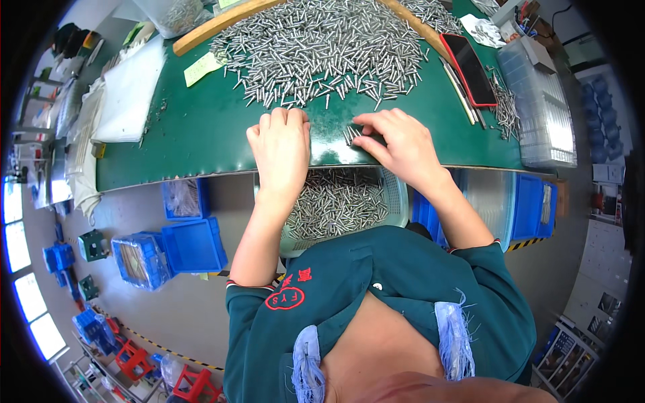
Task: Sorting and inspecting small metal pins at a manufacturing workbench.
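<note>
Our right hand lies palm down at the near edge of the green mat, fingers bent, the fingertips pressing on a small row of metal pins lined up side by side; we cannot tell whether any pin is pinched between the fingers; our left hand lies flat just beside it, knuckles up, fingers curled down at the fringe of the loose pins, and whether it holds anything we cannot tell; just beyond both hands spreads the big heap of metal pins, bounded on its far side by a curved wooden rim; below our wrists, under the table edge, a pale basket holds more pins; to the right of the right hand lie a dark phone with a red edge and clear plastic trays; to the left of the left hand lies a white sheet; farther down on the floor stand blue crates
</note>
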`<action>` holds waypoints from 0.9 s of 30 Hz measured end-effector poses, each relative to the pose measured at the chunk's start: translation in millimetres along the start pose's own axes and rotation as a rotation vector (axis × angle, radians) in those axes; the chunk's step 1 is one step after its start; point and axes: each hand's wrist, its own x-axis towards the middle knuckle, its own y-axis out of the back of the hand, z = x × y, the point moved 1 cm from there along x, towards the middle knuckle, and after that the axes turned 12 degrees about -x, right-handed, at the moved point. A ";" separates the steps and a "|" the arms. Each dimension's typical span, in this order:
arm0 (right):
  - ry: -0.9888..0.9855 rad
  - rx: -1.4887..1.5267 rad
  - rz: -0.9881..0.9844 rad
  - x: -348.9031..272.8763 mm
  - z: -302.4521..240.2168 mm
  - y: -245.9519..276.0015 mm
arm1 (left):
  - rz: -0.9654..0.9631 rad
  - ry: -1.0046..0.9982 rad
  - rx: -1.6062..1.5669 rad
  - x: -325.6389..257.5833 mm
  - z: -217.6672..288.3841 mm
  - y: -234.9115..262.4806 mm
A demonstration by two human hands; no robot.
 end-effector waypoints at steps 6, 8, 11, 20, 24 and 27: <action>-0.119 -0.074 0.094 0.6 21.5 11.5 | -0.011 -0.203 -0.279 5.0 8.7 8.2; -0.102 -0.153 0.131 1.7 29.5 14.4 | -0.057 -0.307 -0.392 2.7 20.2 8.9; -0.087 -0.063 0.091 2.5 24.8 16.9 | -0.152 -0.363 -0.346 -5.5 25.7 -1.7; -0.006 0.027 -0.168 -1.6 10.6 2.4 | -0.051 -0.229 -0.209 -11.0 26.9 0.3; -0.031 0.126 -0.170 1.5 5.1 4.3 | -0.027 -0.247 -0.225 -12.0 26.2 0.4; 0.071 0.041 -0.102 4.3 1.8 2.9 | -0.010 -0.234 -0.200 -11.6 21.3 8.5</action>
